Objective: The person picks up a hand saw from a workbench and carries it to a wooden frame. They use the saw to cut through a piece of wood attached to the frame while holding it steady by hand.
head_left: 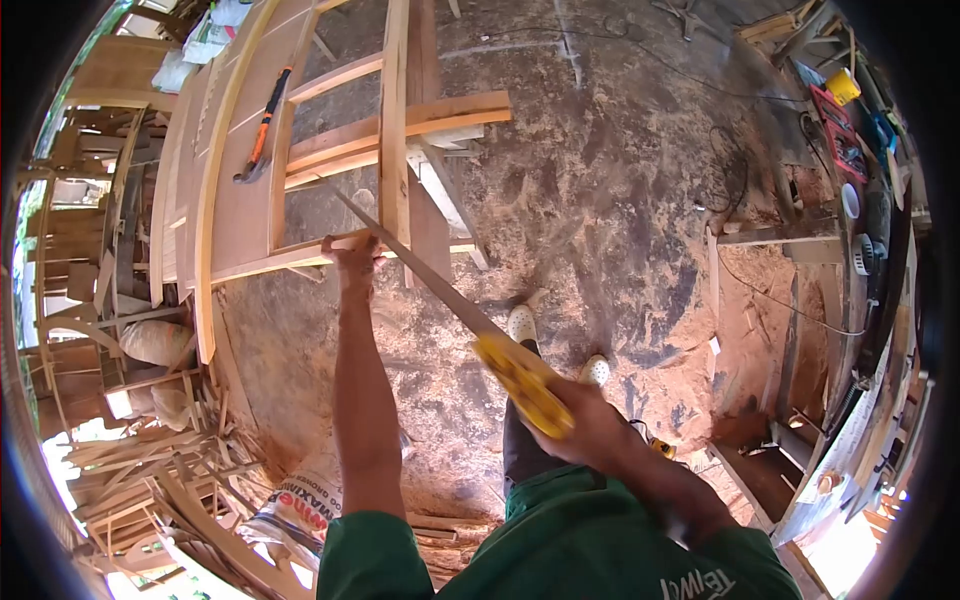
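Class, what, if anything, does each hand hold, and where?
Right hand: saw, by its yellow handle. Left hand: apparently the wooden frame, by its near rail.

On my feed I count one handsaw (450, 298) at one wooden frame (395, 130), one hammer (265, 128) on its left, two shoes (521, 324) lower right

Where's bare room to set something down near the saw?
Free: the dusty floor between the wooden frame and the right-side beam; the panel beside the hammer. Crowded: around the left hand and saw; the heaped scrap wood, lower left.
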